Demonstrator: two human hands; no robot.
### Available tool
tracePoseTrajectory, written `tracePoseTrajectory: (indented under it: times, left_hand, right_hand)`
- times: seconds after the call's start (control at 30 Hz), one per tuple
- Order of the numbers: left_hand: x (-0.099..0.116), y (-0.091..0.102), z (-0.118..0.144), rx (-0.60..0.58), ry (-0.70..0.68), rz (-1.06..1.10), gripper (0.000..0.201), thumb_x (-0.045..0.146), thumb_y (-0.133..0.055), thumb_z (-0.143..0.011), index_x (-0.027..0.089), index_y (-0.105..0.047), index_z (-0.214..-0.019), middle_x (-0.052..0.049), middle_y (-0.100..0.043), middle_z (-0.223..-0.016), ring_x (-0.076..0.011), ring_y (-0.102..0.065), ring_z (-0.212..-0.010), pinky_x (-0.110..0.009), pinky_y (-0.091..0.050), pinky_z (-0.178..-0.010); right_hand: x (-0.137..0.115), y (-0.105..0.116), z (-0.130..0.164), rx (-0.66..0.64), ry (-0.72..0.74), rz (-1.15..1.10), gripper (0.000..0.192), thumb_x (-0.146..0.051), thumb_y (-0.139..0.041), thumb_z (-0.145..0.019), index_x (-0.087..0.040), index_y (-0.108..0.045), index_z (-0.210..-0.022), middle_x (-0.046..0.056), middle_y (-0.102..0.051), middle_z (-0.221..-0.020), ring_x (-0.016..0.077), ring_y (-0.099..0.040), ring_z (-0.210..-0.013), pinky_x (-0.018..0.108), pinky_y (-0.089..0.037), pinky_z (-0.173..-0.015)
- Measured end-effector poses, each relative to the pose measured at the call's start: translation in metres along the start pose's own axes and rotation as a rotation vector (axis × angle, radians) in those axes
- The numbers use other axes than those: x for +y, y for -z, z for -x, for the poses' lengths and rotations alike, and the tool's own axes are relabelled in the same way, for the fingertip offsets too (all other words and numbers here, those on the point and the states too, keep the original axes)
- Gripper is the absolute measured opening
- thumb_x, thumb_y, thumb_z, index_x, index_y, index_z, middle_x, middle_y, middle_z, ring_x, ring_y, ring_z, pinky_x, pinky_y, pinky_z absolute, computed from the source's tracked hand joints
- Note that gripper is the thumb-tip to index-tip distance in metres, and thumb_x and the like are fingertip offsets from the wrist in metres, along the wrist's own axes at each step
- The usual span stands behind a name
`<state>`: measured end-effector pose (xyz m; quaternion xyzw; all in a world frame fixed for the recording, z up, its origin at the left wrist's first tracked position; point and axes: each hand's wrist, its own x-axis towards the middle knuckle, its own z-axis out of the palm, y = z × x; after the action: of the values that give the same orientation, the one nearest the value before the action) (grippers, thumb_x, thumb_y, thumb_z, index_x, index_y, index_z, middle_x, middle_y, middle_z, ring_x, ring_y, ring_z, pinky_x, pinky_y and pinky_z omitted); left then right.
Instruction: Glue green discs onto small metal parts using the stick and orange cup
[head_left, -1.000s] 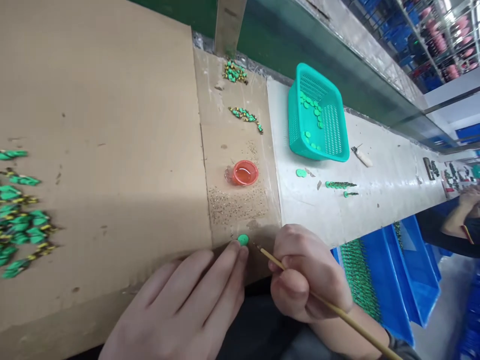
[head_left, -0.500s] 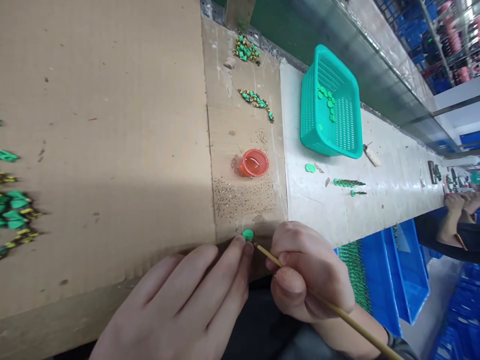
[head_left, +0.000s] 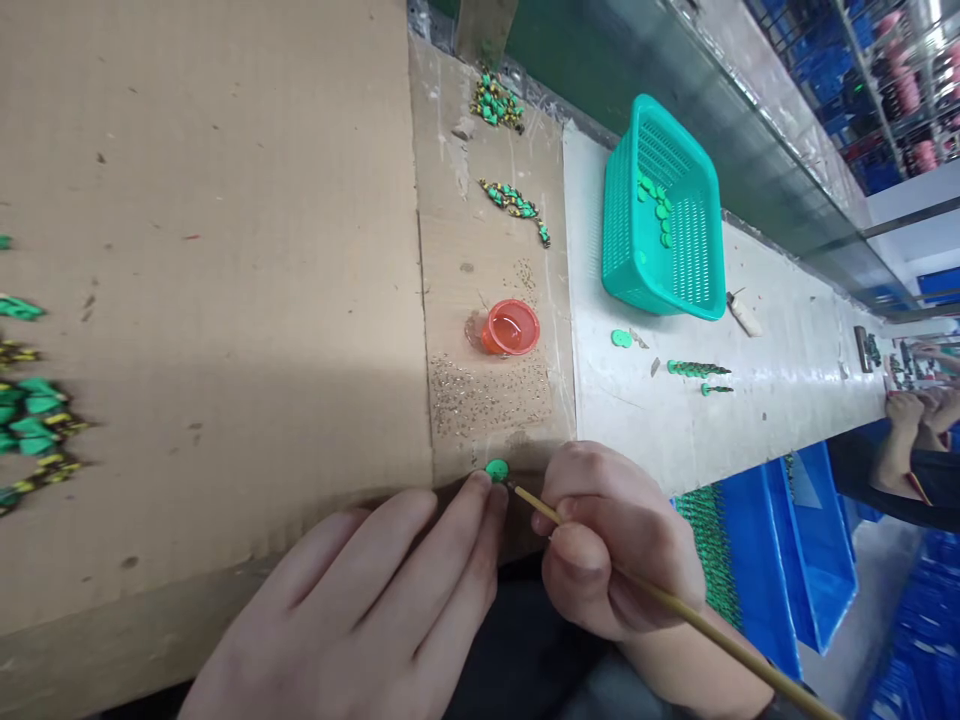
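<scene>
My left hand (head_left: 360,620) lies flat at the near edge of the cardboard-covered table (head_left: 225,220). Its fingertips press on a small green disc (head_left: 496,468). My right hand (head_left: 611,545) grips a thin wooden stick (head_left: 675,608) like a pen, and the stick's tip points at the disc. Just beyond the disc lies a patch of tiny gold beads (head_left: 487,392). Behind the beads stands a small orange cup (head_left: 511,327).
A teal basket (head_left: 664,225) with green discs sits on the white surface to the right. Green and gold pieces lie in clusters at the far left (head_left: 34,420) and at the back (head_left: 495,102). Blue bins (head_left: 795,540) stand below. Another person's hands (head_left: 911,410) work at far right.
The view shifted a little, so everything slid slightly right in frame. Both hands keep their hold; the stick tip stays at the green disc.
</scene>
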<state>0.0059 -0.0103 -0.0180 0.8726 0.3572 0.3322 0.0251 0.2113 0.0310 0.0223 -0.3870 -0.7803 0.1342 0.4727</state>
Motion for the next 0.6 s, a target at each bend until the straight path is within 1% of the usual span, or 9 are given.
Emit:
tracePoseTrajectory:
  times: [0.1,0.17,0.23,0.3,0.4,0.47,0.53,0.6]
  left_hand:
    - [0.000,0.001,-0.004,-0.015,-0.002,0.004,0.027,0.022,-0.063,-0.110,0.012,-0.082,-0.126,-0.013,-0.079,-0.142,-0.0347,-0.069,-0.117,-0.053,-0.049,-0.094]
    - [0.000,0.000,-0.005,-0.020,-0.003,-0.002,0.025,0.019,-0.065,-0.109,0.012,-0.082,-0.126,-0.013,-0.079,-0.141,-0.0344,-0.069,-0.115,-0.053,-0.049,-0.094]
    - [-0.001,-0.001,-0.005,-0.007,0.000,-0.009,0.024,0.017,-0.066,-0.108,0.011,-0.081,-0.125,-0.013,-0.080,-0.140,-0.0335,-0.069,-0.112,-0.052,-0.049,-0.093]
    - [-0.001,-0.003,-0.005,0.012,0.007,-0.013,0.024,0.015,-0.065,-0.108,0.011,-0.081,-0.125,-0.012,-0.081,-0.139,-0.0327,-0.070,-0.112,-0.052,-0.050,-0.092]
    - [-0.003,-0.006,-0.005,0.056,0.019,-0.011,0.024,0.016,-0.064,-0.110,0.011,-0.081,-0.127,-0.009,-0.082,-0.137,-0.0308,-0.071,-0.111,-0.052,-0.050,-0.093]
    - [-0.004,-0.007,-0.006,0.077,0.031,-0.007,0.025,0.019,-0.067,-0.111,0.011,-0.081,-0.130,-0.008,-0.084,-0.136,-0.0295,-0.071,-0.109,-0.051,-0.051,-0.092]
    - [-0.005,-0.007,-0.008,0.089,0.030,-0.008,0.025,0.021,-0.069,-0.112,0.010,-0.081,-0.131,-0.008,-0.085,-0.134,-0.0289,-0.071,-0.108,-0.050,-0.051,-0.091]
    - [-0.005,-0.007,-0.009,0.093,0.029,-0.007,0.025,0.021,-0.070,-0.112,0.010,-0.081,-0.131,-0.008,-0.085,-0.133,-0.0286,-0.071,-0.108,-0.050,-0.051,-0.090]
  right_hand:
    - [0.001,0.002,0.003,0.087,-0.028,-0.043,0.018,-0.019,-0.054,-0.119,-0.024,-0.063,-0.104,-0.004,-0.058,-0.074,0.0133,-0.056,-0.054,0.030,-0.050,-0.046]
    - [0.002,0.006,-0.002,0.168,-0.028,-0.040,0.012,-0.021,-0.055,-0.119,-0.026,-0.065,-0.114,-0.004,-0.059,-0.075,0.0152,-0.059,-0.055,0.031,-0.052,-0.046]
    - [0.006,0.010,-0.015,0.216,-0.030,-0.021,0.011,-0.022,-0.057,-0.119,-0.029,-0.066,-0.115,-0.005,-0.059,-0.075,0.0161,-0.062,-0.057,0.032,-0.054,-0.048]
    - [0.013,0.013,-0.035,0.230,-0.065,-0.007,0.012,-0.024,-0.059,-0.119,-0.029,-0.065,-0.109,-0.005,-0.060,-0.075,0.0150,-0.063,-0.059,0.031,-0.055,-0.052]
    - [0.027,0.010,-0.066,0.196,-0.108,0.015,0.024,-0.030,-0.064,-0.119,-0.026,-0.061,-0.095,-0.005,-0.060,-0.077,0.0109,-0.060,-0.059,0.029,-0.051,-0.055]
    - [0.037,0.005,-0.080,0.147,-0.087,0.048,0.031,-0.030,-0.064,-0.119,-0.025,-0.057,-0.089,-0.006,-0.059,-0.077,0.0087,-0.058,-0.061,0.027,-0.049,-0.057]
    - [0.046,-0.001,-0.088,0.103,-0.055,0.082,0.035,-0.027,-0.063,-0.119,-0.025,-0.053,-0.086,-0.007,-0.057,-0.077,0.0074,-0.056,-0.062,0.025,-0.048,-0.058]
    - [0.051,-0.004,-0.090,0.066,-0.055,0.099,0.036,-0.025,-0.064,-0.118,-0.025,-0.051,-0.084,-0.007,-0.055,-0.077,0.0070,-0.054,-0.063,0.024,-0.047,-0.059]
